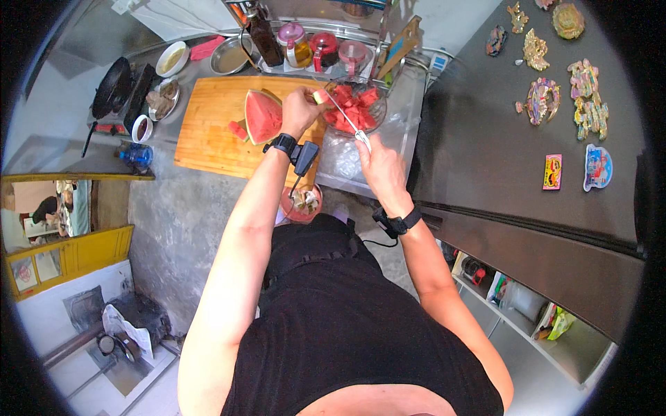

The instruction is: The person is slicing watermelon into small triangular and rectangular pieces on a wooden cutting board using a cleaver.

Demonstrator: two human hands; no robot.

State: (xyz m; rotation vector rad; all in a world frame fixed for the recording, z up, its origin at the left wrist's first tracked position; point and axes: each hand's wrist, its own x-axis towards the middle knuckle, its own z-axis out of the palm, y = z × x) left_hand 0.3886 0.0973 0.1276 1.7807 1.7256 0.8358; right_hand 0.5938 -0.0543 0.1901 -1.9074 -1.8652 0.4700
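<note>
My left hand (302,110) pinches a small piece of watermelon (321,96) with its rind, at the left rim of a clear bowl. My right hand (384,165) grips the white handle of a knife (344,113), whose thin blade reaches up and left over the bowl to the held piece. Red watermelon chunks (354,115) fill much of the clear bowl (384,112). On the wooden cutting board (208,125), left of my left hand, rest a large watermelon wedge (263,118) and a small cut piece (238,131).
Behind the board stand a dark bottle (264,41), lidded jars (295,47) and a metal bowl (229,58). A black pan (112,86) and small bowls are at the left. Below the board's edge is a pink bin (302,205) with scraps. A dark fridge surface (494,130) bounds the right.
</note>
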